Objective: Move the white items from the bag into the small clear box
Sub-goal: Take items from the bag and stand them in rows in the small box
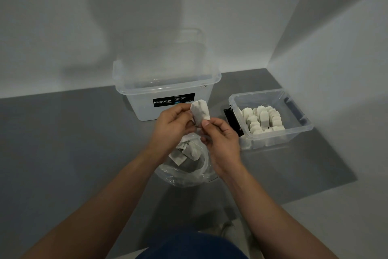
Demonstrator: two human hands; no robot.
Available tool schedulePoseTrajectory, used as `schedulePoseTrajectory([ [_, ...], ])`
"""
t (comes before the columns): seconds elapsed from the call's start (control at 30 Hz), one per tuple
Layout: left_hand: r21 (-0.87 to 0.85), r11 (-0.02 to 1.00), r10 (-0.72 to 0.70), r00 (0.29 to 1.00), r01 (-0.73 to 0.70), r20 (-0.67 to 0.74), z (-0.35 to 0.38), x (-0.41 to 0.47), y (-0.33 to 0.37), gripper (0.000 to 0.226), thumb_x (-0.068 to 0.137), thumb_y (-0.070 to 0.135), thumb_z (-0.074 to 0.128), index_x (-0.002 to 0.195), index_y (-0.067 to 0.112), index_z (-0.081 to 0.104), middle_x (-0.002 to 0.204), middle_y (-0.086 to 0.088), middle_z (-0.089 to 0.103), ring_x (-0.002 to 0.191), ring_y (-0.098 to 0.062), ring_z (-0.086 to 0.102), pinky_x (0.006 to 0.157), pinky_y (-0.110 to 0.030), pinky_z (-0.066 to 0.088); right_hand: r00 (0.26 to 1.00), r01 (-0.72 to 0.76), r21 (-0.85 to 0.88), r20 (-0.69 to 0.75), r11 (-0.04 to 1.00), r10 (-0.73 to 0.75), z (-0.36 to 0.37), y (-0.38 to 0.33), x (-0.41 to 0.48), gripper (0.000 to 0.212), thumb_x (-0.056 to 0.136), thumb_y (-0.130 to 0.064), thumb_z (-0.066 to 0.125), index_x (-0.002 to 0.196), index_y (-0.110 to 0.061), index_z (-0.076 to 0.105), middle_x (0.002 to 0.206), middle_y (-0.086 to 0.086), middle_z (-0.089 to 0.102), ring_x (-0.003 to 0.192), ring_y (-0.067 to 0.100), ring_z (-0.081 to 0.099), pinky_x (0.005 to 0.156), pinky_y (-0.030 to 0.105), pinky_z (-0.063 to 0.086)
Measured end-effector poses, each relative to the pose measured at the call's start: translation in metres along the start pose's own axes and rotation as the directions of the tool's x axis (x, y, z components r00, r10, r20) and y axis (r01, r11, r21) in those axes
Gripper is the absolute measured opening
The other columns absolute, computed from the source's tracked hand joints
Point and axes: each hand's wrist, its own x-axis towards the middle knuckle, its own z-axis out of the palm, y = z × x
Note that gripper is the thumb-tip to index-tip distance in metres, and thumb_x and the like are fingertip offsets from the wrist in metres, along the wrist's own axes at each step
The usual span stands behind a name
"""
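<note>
Sachet [200, 111], white, is pinched btwn both hands just above the bag [184, 174]: left hand [172, 126] grips its upper edge, right hand [222, 143] nips the lower corner w/ thumb and forefinger. Step looks like mid-transfer: item out, not yet placed. More white items [184, 151] lie in the bag. Small clear box [294, 137], off to the right, holds packed rows [262, 119]. Next move prob needs one hand to let go, the other to carry it over and slot it upright into a gap.

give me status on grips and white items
Left grip, right grip both pinch one white item above the bag. Small clear box part filled. Nothing blocking.
</note>
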Motion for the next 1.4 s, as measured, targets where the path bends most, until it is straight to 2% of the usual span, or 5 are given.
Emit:
schedulePoseTrajectory([
  [0.27, 0.162, 0.978, 0.138, 0.990, -0.134, -0.013, 0.017, 0.007, -0.005, 0.016, 0.097, 0.011, 0.067, 0.109, 0.017, 0.076, 0.091, -0.003, 0.078, 0.089, -0.020, 0.075, 0.086, -0.042, 0.062, 0.994, 0.107, -0.268, -0.001, 0.958, -0.111, -0.012, -0.015, 0.002, 0.011, 0.090, -0.007, 0.073, 0.100, -0.012, 0.072, 0.085, 0.003, 0.076, 0.076, 0.010, 0.071, 0.073, 0.026, 0.054],
  [0.43, 0.238, 0.953, 0.181, 0.982, -0.189, 0.052, 0.029, 0.017, 0.000, 0.016, 0.093, 0.013, 0.073, 0.103, 0.025, 0.078, 0.087, 0.004, 0.077, 0.084, -0.016, 0.073, 0.081, -0.043, 0.063, 0.871, 0.472, -0.666, 0.254, 0.577, -0.420, -0.035, -0.060, 0.015, 0.045, 0.092, -0.025, 0.074, 0.134, -0.034, 0.060, 0.111, -0.011, 0.064, 0.088, 0.008, 0.064, 0.075, 0.017, 0.052],
  [0.57, 0.250, 0.947, 0.174, 0.977, -0.201, 0.125, 0.046, 0.023, 0.001, 0.016, 0.092, 0.013, 0.073, 0.104, 0.021, 0.079, 0.089, -0.001, 0.078, 0.086, -0.027, 0.074, 0.079, -0.046, 0.063, 0.788, 0.595, -0.731, 0.447, 0.334, -0.424, -0.049, -0.102, 0.031, 0.020, 0.096, -0.026, 0.069, 0.115, -0.024, 0.074, 0.103, -0.010, 0.072, 0.089, 0.005, 0.067, 0.080, 0.026, 0.055],
  [0.93, 0.149, 0.988, 0.042, 0.998, -0.049, 0.048, 0.100, 0.043, -0.015, 0.019, 0.100, 0.011, 0.061, 0.105, 0.021, 0.077, 0.090, 0.011, 0.077, 0.090, -0.010, 0.075, 0.080, -0.034, 0.063, 0.810, 0.489, -0.862, 0.392, 0.135, -0.437, -0.132, -0.195, 0.069, 0.011, 0.091, -0.026, 0.076, 0.101, -0.025, 0.081, 0.092, -0.009, 0.076, 0.083, 0.007, 0.070, 0.082, 0.031, 0.056],
  [1.4, 0.208, 0.978, -0.020, 0.999, 0.013, 0.033, 0.145, 0.048, -0.030, 0.015, 0.088, 0.011, 0.076, 0.099, 0.022, 0.076, 0.095, 0.002, 0.078, 0.088, -0.015, 0.075, 0.078, -0.029, 0.062, 0.922, 0.373, -0.906, 0.336, -0.201, 0.194, -0.194, -0.151, 0.173, 0.014, 0.094, -0.018, 0.070, 0.103, -0.017, 0.080, 0.113, -0.003, 0.076, 0.101, 0.015, 0.069, 0.088, 0.024, 0.050],
])
